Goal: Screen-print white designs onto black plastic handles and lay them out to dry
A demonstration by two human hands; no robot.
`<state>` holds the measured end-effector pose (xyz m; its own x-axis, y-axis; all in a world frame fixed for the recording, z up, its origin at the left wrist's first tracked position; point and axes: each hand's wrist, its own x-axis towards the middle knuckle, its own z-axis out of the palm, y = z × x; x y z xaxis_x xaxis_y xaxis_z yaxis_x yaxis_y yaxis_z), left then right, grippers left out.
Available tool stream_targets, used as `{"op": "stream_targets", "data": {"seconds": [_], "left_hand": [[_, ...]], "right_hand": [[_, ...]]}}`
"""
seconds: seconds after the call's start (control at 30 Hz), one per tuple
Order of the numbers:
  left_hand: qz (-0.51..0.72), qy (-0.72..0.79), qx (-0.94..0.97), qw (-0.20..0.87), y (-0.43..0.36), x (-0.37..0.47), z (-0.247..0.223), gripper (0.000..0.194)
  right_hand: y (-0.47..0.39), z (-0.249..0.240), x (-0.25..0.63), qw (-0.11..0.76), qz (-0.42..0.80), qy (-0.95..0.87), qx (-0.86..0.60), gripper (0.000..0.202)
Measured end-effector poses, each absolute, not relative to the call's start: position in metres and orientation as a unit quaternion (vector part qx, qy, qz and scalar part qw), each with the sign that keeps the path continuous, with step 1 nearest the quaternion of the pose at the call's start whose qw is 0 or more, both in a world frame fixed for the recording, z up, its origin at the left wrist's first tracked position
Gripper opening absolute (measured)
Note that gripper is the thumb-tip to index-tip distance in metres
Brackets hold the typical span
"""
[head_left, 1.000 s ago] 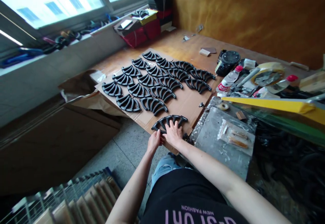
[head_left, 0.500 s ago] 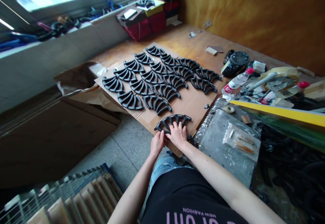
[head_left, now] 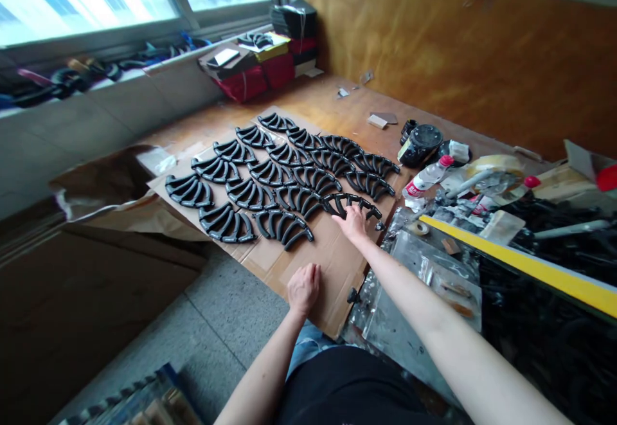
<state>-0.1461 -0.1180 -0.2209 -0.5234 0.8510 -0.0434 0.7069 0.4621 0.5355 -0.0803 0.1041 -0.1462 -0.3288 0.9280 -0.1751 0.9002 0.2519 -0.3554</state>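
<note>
Several black curved, ribbed pieces (head_left: 231,222) lie in rows on a flat cardboard sheet (head_left: 270,271). My right hand (head_left: 354,222) is at the right side of the sheet, its fingers closed on the near edge of one black ribbed piece (head_left: 371,207), which lies beside the others. My left hand (head_left: 304,287) rests near the front of the cardboard, its fingers curled together, with nothing visible in it.
Right of the cardboard are a dark jar (head_left: 421,144), a red-capped bottle (head_left: 429,177), a tape roll (head_left: 420,227) and a yellow-edged bin (head_left: 520,261). Red boxes (head_left: 241,84) stand at the back by the window. A paper bag (head_left: 106,187) is at the left.
My right hand has moved forward and right with the black piece, now beside the rows. My left hand has let go of it and stayed near the front. The view has shifted.
</note>
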Motion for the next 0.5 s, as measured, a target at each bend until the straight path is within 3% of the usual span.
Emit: {"op": "stream_targets", "data": {"seconds": [0.2,0.5], "left_hand": [[0.211,0.84,0.485,0.124,-0.122,-0.145,-0.223,0.04],[0.189,0.842,0.495,0.105,-0.123,-0.147,-0.225,0.038]], "right_hand": [[0.131,-0.165,-0.089,-0.023,0.168,-0.737,-0.654,0.045],[0.129,-0.162,-0.094,-0.024,0.197,-0.748,-0.634,0.051]]}}
